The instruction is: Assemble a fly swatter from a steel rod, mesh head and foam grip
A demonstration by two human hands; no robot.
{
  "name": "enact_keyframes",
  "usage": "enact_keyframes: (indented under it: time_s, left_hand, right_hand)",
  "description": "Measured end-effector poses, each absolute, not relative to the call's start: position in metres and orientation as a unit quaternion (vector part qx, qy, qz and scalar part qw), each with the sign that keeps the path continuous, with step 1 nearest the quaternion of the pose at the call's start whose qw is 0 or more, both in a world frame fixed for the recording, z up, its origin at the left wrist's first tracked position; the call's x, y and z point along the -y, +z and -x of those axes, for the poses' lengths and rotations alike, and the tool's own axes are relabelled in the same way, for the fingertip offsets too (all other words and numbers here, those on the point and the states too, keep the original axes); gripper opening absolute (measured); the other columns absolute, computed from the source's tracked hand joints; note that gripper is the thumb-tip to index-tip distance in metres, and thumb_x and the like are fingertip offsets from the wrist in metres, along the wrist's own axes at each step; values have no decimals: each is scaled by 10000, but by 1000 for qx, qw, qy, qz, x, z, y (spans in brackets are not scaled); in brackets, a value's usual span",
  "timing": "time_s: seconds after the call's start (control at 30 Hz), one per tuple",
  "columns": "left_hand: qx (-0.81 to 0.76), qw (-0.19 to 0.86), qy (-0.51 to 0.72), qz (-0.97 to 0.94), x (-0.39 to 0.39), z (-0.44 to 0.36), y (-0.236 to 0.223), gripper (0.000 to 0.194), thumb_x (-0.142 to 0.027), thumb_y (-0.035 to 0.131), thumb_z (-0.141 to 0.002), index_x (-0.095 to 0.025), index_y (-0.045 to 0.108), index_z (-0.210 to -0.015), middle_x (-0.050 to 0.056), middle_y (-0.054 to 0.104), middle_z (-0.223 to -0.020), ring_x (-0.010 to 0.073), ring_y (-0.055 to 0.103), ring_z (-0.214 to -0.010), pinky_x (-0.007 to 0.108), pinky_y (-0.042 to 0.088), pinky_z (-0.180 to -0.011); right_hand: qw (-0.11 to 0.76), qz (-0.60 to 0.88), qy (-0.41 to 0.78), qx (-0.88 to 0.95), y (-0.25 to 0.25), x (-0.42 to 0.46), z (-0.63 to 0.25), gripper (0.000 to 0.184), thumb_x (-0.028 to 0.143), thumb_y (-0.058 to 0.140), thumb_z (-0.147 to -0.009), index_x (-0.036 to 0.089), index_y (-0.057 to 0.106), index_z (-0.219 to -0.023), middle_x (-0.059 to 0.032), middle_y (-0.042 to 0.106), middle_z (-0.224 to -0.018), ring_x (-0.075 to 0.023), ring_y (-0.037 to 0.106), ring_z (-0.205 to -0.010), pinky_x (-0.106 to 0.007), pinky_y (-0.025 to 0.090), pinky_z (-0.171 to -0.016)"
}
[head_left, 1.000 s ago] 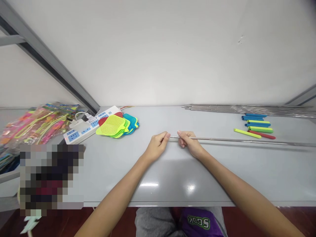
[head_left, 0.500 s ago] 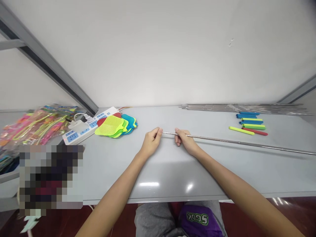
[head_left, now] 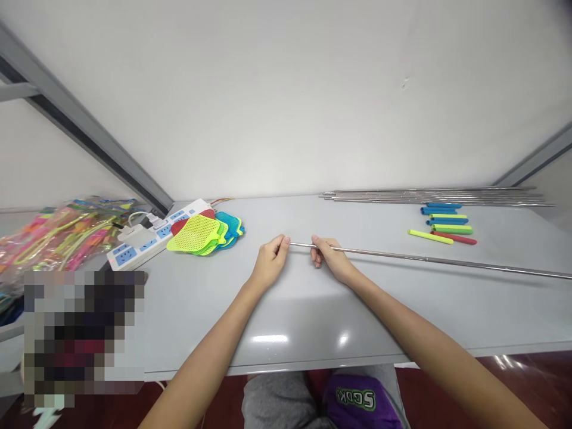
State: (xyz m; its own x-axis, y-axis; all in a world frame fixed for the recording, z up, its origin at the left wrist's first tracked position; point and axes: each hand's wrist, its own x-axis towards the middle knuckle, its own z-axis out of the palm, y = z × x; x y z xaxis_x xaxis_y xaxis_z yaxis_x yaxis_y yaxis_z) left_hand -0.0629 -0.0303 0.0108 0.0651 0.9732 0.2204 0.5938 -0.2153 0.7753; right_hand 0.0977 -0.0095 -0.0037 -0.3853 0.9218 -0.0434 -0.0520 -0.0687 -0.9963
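Pink, yellow and green plastic pieces in clear crinkly bags sit at far left, off to the side, probably to keep the middle free for handling. White plastic power strip with blue socket faces lies slantwise, plugs in at its far side. Yellow, green, blue and red perforated flat plastic paddles overlap against it, likely stacked for easy pickup; thin, meshlike, with short necks pointing right.

Left hand: closed, thumb and fingers pinching the narrow tip of a long silver metal rod, probably to steady that end. Right hand: thumb on the rod near the tip, fingers loosely curled, looks like a light guiding grip; exact finger pressure can't be told. Rod spans the right half of the glossy grey table, thicker past a joint, and leaves frame at right.

Bundle of thin shiny metal rods lies along the wall, likely since they're long. Blue, yellow, green and red smooth round tubes rest just in front, roughly parallel.
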Motion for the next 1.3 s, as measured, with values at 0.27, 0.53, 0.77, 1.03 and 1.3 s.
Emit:
enact_keyframes:
  time_s: [0.27, 0.53, 0.77, 1.03, 1.3]
  left_hand:
    - [-565, 270, 359, -692, 31, 64, 12, 349, -416, 280, -806, -168, 324, -563, -49, 268, -504, 71, 281, -484, 202, 240, -472]
    - [-534, 362, 345, -682, 34, 65, 10, 370, -441, 266, -801, -168, 314, -557, -47, 271, -497, 70, 261, -472, 200, 242, -455]
    - [-511, 423, 346, -663, 34, 64, 9, 397, -469, 279, -791, -161, 324, -544, -52, 255, -482, 60, 237, -447, 200, 212, -437]
    - [-509, 435, 339, -661, 37, 62, 12, 385, -438, 291, -798, -155, 355, -547, -53, 262, -471, 59, 238, -444, 199, 199, -433]
    - [-508, 440, 343, -656, 39, 57, 12, 383, -433, 296, -799, -151, 357, -547, -54, 276, -471, 55, 246, -447, 192, 207, -438]
  right_hand:
    - [390, 387, 617, 563, -5, 9, -98, 468, 460, 343, -778, 137, 495, -475, 19, 408, -392, -78, 416, -377, -218, 336, -439]
    - [357, 316, 648, 593, -1, 10, -99, 500, 452, 276, -809, 162, 374, -414, 30, 373, -382, -82, 417, -394, -229, 342, -474]
    - [344, 313, 644, 607, -1, 11, -101, 487, 445, 281, -812, 164, 381, -428, 22, 408, -397, -91, 441, -413, -242, 360, -499]
    - [348, 307, 642, 611, -4, 11, -100, 490, 427, 279, -823, 161, 384, -425, 25, 389, -389, -91, 442, -409, -239, 349, -484]
    - [348, 307, 634, 619, -5, 12, -100, 487, 418, 284, -825, 159, 399, -429, 17, 408, -402, -96, 453, -423, -245, 356, -495]
